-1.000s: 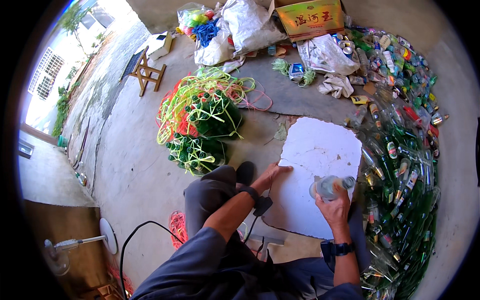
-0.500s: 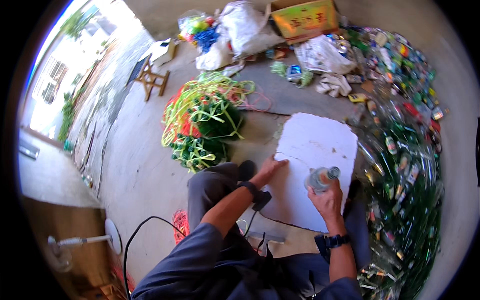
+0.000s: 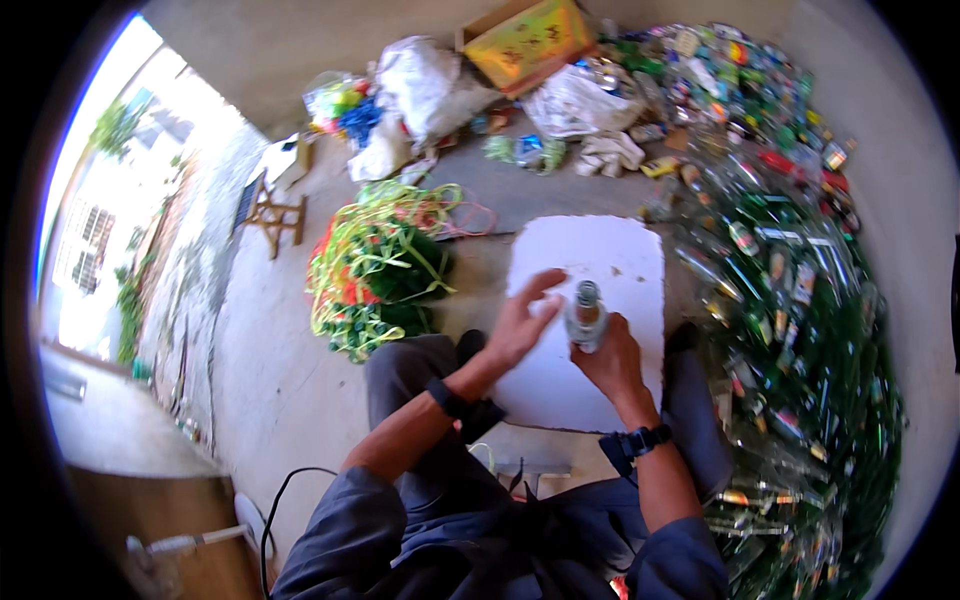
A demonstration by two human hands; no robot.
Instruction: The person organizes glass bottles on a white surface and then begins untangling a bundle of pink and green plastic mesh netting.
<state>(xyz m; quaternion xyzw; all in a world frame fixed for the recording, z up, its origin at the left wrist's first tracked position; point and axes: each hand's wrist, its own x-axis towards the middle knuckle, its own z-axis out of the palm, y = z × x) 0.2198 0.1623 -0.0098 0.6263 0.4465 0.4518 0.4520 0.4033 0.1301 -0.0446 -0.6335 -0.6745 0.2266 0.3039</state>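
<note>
head view, right hand (image 3: 612, 362) gripped a clear bottle (image 3: 586, 320), left hand (image 3: 518, 328) was spread near it, over white board (image 3: 625, 265)

From the head, one fisheye view looks steeply down — lap (image 3: 590, 520) close below, left hand (image 3: 518, 325) and right hand (image 3: 614, 366) mid-frame, back wall (image 3: 300, 50) farthest.

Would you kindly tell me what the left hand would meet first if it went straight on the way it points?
Most likely the glass bottle in the right hand, though the left hand might pass above it, as depth is unclear.
</note>
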